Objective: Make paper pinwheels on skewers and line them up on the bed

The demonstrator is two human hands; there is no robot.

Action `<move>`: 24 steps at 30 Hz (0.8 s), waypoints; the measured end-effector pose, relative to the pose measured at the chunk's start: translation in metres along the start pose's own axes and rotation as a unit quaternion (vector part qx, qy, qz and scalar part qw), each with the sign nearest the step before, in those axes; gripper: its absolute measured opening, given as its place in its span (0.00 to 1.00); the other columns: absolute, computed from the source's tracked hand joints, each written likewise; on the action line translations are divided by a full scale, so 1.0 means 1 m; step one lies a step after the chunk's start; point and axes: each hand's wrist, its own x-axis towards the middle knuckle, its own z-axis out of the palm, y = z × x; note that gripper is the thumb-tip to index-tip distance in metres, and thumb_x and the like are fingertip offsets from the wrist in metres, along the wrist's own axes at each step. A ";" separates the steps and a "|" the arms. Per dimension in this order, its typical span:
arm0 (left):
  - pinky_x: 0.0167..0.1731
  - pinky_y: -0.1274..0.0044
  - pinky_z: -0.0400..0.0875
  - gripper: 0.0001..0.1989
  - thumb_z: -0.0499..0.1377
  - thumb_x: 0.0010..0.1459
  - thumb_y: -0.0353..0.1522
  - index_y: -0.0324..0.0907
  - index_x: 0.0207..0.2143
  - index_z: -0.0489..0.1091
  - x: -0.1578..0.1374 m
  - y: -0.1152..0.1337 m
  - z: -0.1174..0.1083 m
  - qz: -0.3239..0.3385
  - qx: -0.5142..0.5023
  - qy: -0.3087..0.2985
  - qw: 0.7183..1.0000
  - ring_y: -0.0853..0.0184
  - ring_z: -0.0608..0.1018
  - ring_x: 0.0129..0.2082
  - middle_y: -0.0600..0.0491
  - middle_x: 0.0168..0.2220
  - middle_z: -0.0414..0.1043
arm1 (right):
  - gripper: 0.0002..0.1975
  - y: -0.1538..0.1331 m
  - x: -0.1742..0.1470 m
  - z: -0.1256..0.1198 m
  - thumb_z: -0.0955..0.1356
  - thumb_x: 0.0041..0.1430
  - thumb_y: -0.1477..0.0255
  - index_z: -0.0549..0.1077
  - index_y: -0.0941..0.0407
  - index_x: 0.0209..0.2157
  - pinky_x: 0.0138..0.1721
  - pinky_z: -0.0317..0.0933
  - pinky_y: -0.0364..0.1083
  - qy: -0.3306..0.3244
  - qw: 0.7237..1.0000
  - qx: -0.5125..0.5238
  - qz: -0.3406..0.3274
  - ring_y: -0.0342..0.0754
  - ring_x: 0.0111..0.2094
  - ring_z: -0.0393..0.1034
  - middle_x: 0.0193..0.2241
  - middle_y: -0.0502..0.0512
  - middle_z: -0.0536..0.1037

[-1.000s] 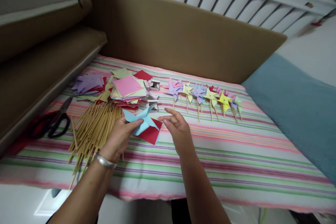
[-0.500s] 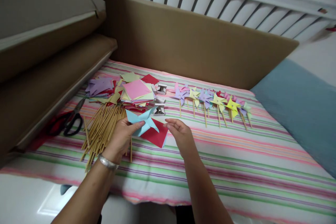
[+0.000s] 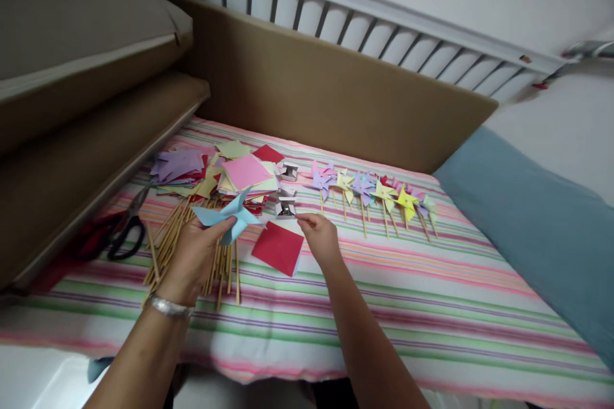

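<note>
A light blue paper pinwheel [image 3: 233,214] with folded blades is pinched between the thumb and fingers of my left hand [image 3: 199,246], above a bundle of thin wooden sticks [image 3: 225,268]. My right hand [image 3: 320,235] has its thumb and forefinger pressed together beside a small white box [image 3: 286,209] that holds small dark metal pieces. Whether anything sits in that pinch is too small to tell. On the cloth between my hands lies a red square of paper [image 3: 278,248], with a light blue edge showing beneath it.
Behind are a stack of coloured paper squares [image 3: 247,172], purple cut papers [image 3: 177,166] and a second small box [image 3: 289,171]. Black-handled scissors [image 3: 127,230] lie at left by stacked cushions [image 3: 96,108]. Several finished pinwheels on sticks [image 3: 384,195] line the striped cloth [image 3: 432,294] at right.
My left hand has moved left with the blue pinwheel, uncovering the red paper. My right hand has shifted slightly left, close to the small box. The whole view has also turned a little.
</note>
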 end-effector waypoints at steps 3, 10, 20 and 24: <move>0.32 0.80 0.69 0.12 0.69 0.37 0.31 0.39 0.29 0.75 0.000 0.004 -0.004 -0.021 -0.005 -0.005 1.000 0.69 0.76 0.29 0.53 0.29 0.77 | 0.13 -0.014 0.024 0.012 0.63 0.54 0.73 0.77 0.53 0.37 0.41 0.61 0.43 -0.041 0.995 -0.089 -0.020 0.48 0.41 0.71 0.39 0.53 0.79; 0.34 0.78 0.70 0.13 0.68 0.37 0.30 0.38 0.30 0.75 0.001 0.021 -0.016 -0.012 -0.061 -0.014 0.998 0.67 0.77 0.31 0.53 0.29 0.77 | 0.11 -0.035 0.046 0.015 0.64 0.51 0.75 0.78 0.53 0.32 0.33 0.58 0.43 -0.085 0.982 -0.169 -0.015 0.50 0.37 0.72 0.34 0.55 0.80; 0.37 0.77 0.71 0.11 0.68 0.35 0.28 0.39 0.26 0.74 0.006 0.039 -0.040 0.001 -0.144 -0.008 0.990 0.67 0.77 0.32 0.54 0.29 0.77 | 0.11 -0.060 -0.026 0.035 0.63 0.53 0.73 0.78 0.52 0.32 0.39 0.61 0.43 -0.124 0.987 -0.066 -0.076 0.47 0.37 0.72 0.34 0.52 0.79; 0.39 0.75 0.71 0.10 0.68 0.36 0.29 0.39 0.26 0.73 0.006 0.042 -0.046 0.015 -0.147 -0.017 0.989 0.66 0.77 0.33 0.53 0.29 0.77 | 0.10 -0.081 -0.028 0.059 0.64 0.53 0.71 0.78 0.52 0.30 0.36 0.62 0.44 -0.149 0.985 -0.072 -0.045 0.49 0.35 0.73 0.31 0.53 0.80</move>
